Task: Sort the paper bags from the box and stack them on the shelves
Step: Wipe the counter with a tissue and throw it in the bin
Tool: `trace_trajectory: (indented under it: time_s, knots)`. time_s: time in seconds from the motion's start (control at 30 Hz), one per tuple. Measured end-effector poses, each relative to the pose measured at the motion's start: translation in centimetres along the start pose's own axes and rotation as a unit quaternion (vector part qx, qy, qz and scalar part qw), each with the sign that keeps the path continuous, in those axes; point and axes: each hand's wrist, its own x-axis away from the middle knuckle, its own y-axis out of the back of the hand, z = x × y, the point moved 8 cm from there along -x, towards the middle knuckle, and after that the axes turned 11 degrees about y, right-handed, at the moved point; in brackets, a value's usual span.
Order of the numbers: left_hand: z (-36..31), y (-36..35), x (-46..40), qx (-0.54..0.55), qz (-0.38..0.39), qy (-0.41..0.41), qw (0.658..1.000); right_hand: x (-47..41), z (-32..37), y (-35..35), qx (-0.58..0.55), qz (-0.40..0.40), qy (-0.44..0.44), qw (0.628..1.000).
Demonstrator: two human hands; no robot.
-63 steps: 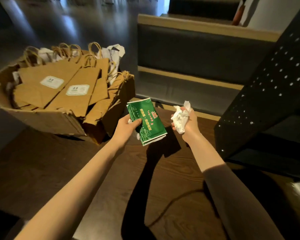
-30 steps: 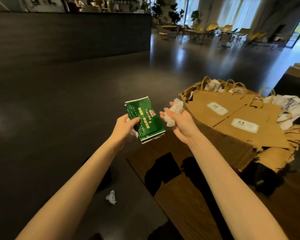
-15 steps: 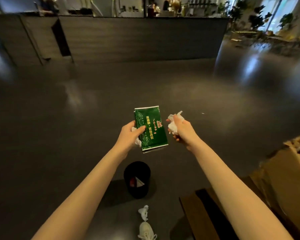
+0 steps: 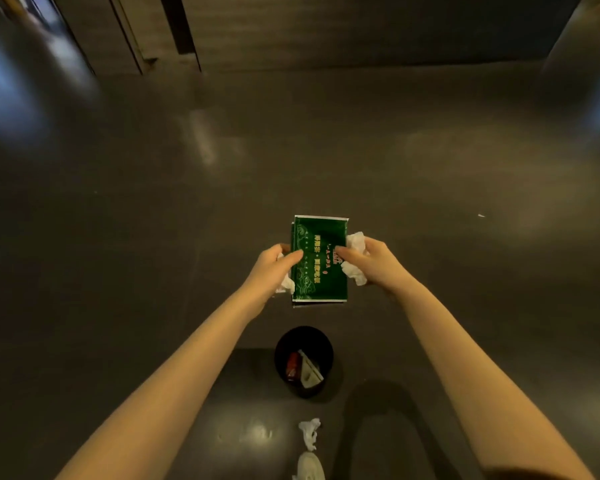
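Wide bare dark polished floor (image 4: 118, 271) spreads on every side, edged far ahead by a dark panelled wall (image 4: 326, 29). The left hand (image 4: 274, 268) pinches the left edge of a flat green printed paper packet (image 4: 321, 261), crumpled white tissue (image 4: 286, 285) tucked under its fingers. The packet's long axis runs away from the person. The right hand (image 4: 371, 263) pinches its right edge while clutching another white tissue wad (image 4: 355, 258). Below stands a round black bin (image 4: 303, 362) holding red and white scraps; a crumpled white scrap (image 4: 309, 433) lies on the floor nearer the person.
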Motion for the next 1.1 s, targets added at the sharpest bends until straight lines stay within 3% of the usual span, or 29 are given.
trace_trajectory:
  time_s: [0.17,0.37,0.63,0.93,1.1]
  knots:
    - [2.5,1.2,-3.2,0.031,-0.037,0.077,0.996,-2.0,-2.8,-0.2,-0.04,-0.024,-0.052,0.998]
    - [5.3,0.4,-6.3,0.033,0.0,0.081,0.996,-1.5,-7.2,0.2,-0.065,-0.083,-0.1,0.989]
    - [12.5,-0.9,-10.2,0.06,-0.026,0.133,0.989,-0.6,-16.0,-0.7,-0.09,-0.159,-0.191,0.964]
    - [25.2,-2.8,-18.3,0.037,-0.12,0.214,0.969,-1.3,-33.7,-5.0,-0.046,-0.146,-0.375,0.914]
    - [32.9,-4.8,-23.9,0.035,-0.139,0.264,0.954,-3.5,-43.8,-8.1,0.09,-0.079,-0.385,0.915]
